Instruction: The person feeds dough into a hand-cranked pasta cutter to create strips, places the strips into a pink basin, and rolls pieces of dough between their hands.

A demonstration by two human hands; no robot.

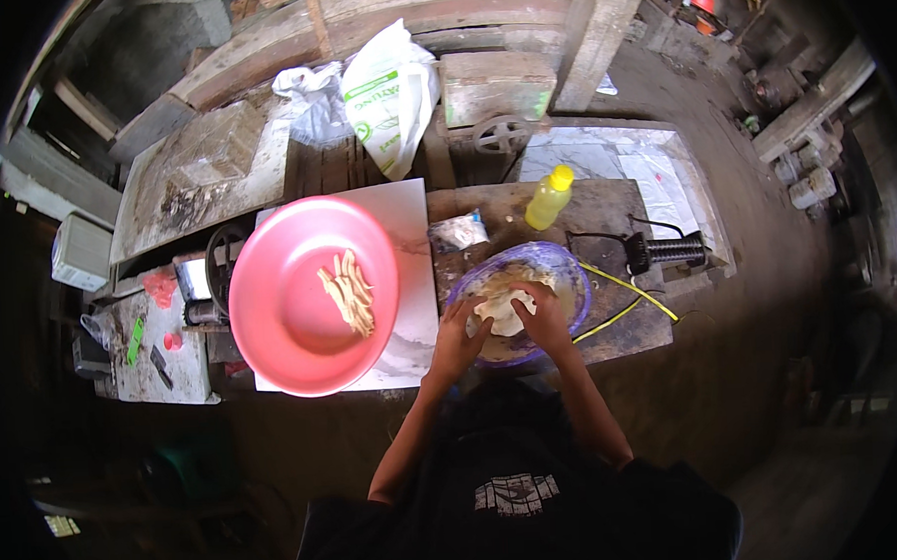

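Your pale dough lump [503, 313] lies inside the clear purple bowl [568, 275], directly between your hands. Your left hand [458, 342] presses its near-left side, your right hand [545, 318] covers its top, slightly nearer; fingers of both curl onto the soft, irregular mass. Left of the bowl sits a smooth pink basin [280, 317] with pale strips [349, 292]; behind the bowl stands a yellow bottle [548, 198] on the worn bench [606, 208].

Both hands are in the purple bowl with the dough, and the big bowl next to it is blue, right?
Not quite. The big bowl beside it is pink, not blue, as the head view shows. Both hands, left hand and right hand, are indeed in the purple bowl on the dough.
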